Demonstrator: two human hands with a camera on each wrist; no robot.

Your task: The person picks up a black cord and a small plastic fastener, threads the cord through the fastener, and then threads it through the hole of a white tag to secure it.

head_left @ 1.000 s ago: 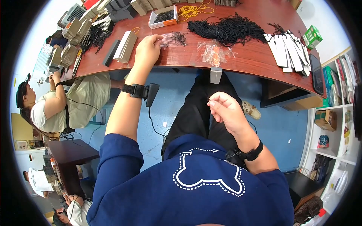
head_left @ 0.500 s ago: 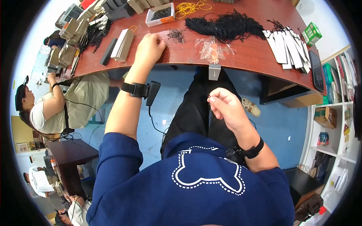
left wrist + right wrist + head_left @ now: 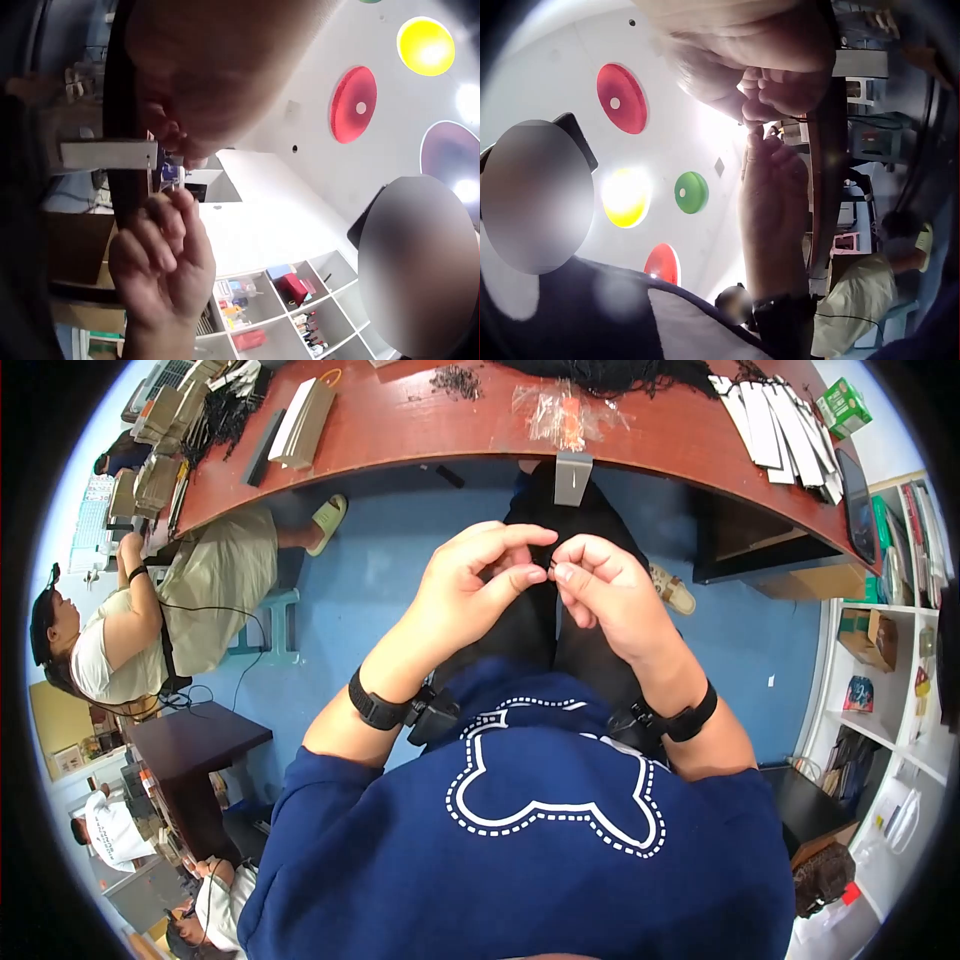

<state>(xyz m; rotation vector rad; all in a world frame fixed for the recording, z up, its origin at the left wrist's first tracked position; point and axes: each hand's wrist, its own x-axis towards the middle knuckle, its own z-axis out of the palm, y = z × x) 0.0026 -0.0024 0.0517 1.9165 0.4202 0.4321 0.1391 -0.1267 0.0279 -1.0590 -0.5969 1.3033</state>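
My left hand point(image 3: 475, 580) and right hand point(image 3: 610, 595) meet above the lap, fingertips close together. The right thumb and forefinger pinch a small dark piece point(image 3: 552, 568), mostly hidden by the fingers. The left forefinger is stretched forward and its thumb tip reaches the right fingertips; I cannot tell whether that hand holds anything. In the right wrist view, the left hand point(image 3: 774, 210) points up at the right fingers. Beyond the hands, a grey-white block point(image 3: 573, 478) juts over the table edge. Small black pieces point(image 3: 457, 382) lie scattered on the table.
On the red-brown table point(image 3: 400, 420) are a crumpled clear bag point(image 3: 560, 415), black cords point(image 3: 640, 372), white tags point(image 3: 780, 435) and a stack of pale strips point(image 3: 303, 422). A seated person point(image 3: 120, 615) is at the left; white shelves point(image 3: 900, 700) stand at the right.
My left hand has left the table by the small black pieces and come back to the right hand. The right hand has risen slightly in view, still pinching. The head view has tilted down.
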